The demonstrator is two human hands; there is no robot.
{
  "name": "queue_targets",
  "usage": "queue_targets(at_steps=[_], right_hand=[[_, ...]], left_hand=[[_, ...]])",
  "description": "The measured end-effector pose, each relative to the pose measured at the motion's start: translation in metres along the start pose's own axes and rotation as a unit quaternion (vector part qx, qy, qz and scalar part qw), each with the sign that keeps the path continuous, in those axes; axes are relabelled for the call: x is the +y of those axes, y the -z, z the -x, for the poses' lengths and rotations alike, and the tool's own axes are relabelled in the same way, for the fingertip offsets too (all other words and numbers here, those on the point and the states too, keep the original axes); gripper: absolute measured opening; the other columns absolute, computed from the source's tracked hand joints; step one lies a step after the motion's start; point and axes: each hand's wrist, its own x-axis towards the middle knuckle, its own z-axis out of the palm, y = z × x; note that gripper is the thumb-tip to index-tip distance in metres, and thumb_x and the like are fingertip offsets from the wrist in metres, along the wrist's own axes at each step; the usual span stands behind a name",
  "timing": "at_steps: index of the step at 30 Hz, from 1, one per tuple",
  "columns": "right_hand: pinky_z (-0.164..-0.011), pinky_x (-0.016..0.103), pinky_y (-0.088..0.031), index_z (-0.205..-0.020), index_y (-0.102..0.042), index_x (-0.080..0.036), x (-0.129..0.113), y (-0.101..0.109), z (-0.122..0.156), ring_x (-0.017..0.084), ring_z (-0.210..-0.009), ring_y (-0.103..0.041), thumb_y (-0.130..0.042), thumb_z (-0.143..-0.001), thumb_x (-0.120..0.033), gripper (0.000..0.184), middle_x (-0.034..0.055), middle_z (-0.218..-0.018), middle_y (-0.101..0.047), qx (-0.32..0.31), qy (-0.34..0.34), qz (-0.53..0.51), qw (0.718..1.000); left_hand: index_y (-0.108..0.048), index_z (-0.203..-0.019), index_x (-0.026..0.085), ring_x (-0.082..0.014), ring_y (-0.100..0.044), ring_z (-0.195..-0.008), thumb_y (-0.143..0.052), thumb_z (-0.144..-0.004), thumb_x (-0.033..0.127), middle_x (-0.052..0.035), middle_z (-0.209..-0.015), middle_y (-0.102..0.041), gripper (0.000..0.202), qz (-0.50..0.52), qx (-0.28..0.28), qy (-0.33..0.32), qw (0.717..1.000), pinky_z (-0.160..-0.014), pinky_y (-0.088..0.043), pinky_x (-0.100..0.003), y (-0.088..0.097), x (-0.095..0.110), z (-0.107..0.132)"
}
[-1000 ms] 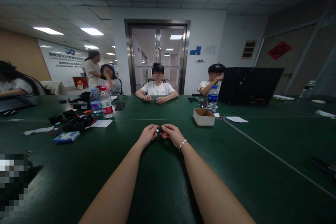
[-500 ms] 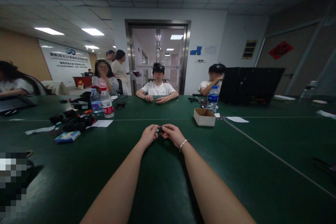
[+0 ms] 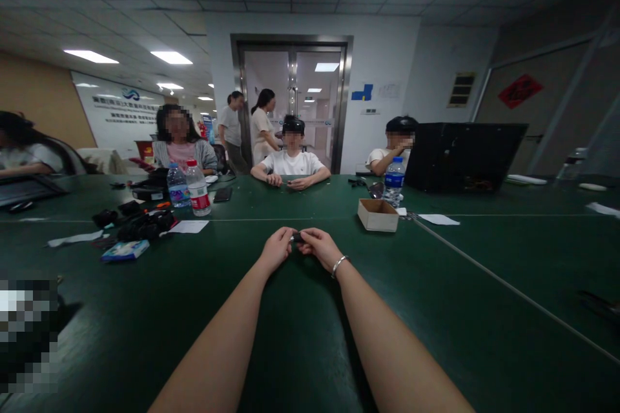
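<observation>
A small black object with a light, metallic-looking end sits between my two hands, just above or on the green table. Its kind is too small to make out. My left hand is closed, its fingertips pinching the lighter end. From the other side, my right hand grips the black part between thumb and fingers. A silver bracelet circles my right wrist. Fingers cover much of the object.
A small open box and a water bottle stand ahead to the right, near a large black case. On the left are two bottles, black gear and a blue packet. A person in white sits opposite.
My hands and the black object stay almost in place. In the background two standing people have moved right toward the door, and the seated person at left has lowered a hand from the face.
</observation>
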Motion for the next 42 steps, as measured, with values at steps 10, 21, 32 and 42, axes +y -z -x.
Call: queue_targets(at_steps=[10,21,32,42], right_hand=[[-0.044,0.015,-0.048,-0.082,-0.057,-0.010,-0.001,-0.001,0.000,0.010,-0.050,-0.059,-0.061,-0.078,-0.014,0.008,0.0036,-0.058,-0.062,-0.001,-0.003,0.001,1.000],[-0.044,0.016,-0.047,-0.083,-0.055,-0.011,-0.003,0.001,0.001,0.010,-0.049,-0.059,-0.059,-0.081,-0.019,0.009,0.0053,-0.060,-0.062,0.006,-0.014,-0.018,1.000],[-0.046,0.017,-0.049,-0.083,-0.054,-0.012,-0.003,0.000,0.003,0.011,-0.051,-0.060,-0.064,-0.076,-0.017,0.013,0.0040,-0.062,-0.062,-0.002,-0.008,-0.006,1.000],[-0.046,0.018,-0.045,-0.081,-0.054,-0.014,0.014,0.000,-0.007,0.009,-0.045,-0.055,-0.074,-0.060,-0.014,0.029,-0.0032,-0.056,-0.060,-0.019,0.047,0.151,0.987]], left_hand=[[-0.055,-0.099,0.017,-0.0073,-0.047,-0.050,-0.052,-0.076,0.034,0.0007,-0.066,-0.049,0.029,0.007,0.022,-0.033,0.999,-0.041,-0.036,-0.015,0.002,-0.003,-0.001],[-0.052,-0.106,0.021,-0.0061,-0.049,-0.047,-0.056,-0.074,0.037,-0.0013,-0.075,-0.056,0.036,0.070,0.030,0.022,0.997,-0.039,-0.035,-0.015,0.002,0.001,-0.001],[-0.058,-0.086,0.014,-0.0081,-0.052,-0.053,-0.060,-0.072,0.042,-0.0042,-0.074,-0.058,0.032,0.091,0.044,0.023,0.995,-0.043,-0.041,-0.016,0.002,-0.001,-0.001],[-0.057,-0.074,0.015,-0.0100,-0.055,-0.049,-0.054,-0.073,0.053,-0.0024,-0.067,-0.057,0.038,-0.015,0.120,0.003,0.993,-0.037,-0.036,-0.016,0.002,-0.009,-0.006]])
